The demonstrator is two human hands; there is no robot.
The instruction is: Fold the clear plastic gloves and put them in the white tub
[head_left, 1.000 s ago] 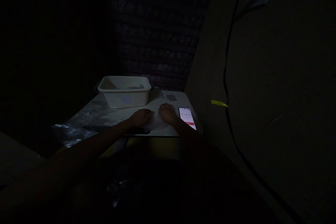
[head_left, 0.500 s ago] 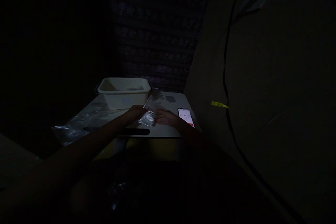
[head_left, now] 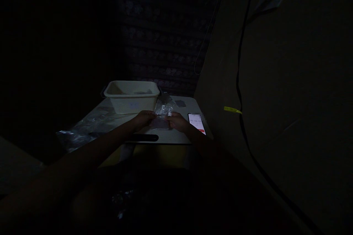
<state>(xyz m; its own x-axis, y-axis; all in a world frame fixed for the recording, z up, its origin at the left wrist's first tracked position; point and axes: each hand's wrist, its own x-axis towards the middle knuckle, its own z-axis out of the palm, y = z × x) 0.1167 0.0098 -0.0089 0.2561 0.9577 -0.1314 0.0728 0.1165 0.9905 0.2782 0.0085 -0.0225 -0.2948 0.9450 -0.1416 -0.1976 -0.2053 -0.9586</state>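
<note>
Between the middle of the worktop (head_left: 179,137) and its front edge, I see the left hand (head_left: 145,118) and right hand (head_left: 178,121) each gripping a clear plastic bag (head_left: 163,112); dimness hides whether it holds anything. Toward the back left corner, a tub's (head_left: 131,105) wall conceals most of its inside. The left forearm (head_left: 110,137) partly covers crumpled plastic (head_left: 73,139) at the left edge.

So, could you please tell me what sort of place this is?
Probably a dim indoor room, perhaps in a home, though the darkness hides much. A small white table carries a whitish tub and a lit phone, and a dark cable runs down at the right.
</note>
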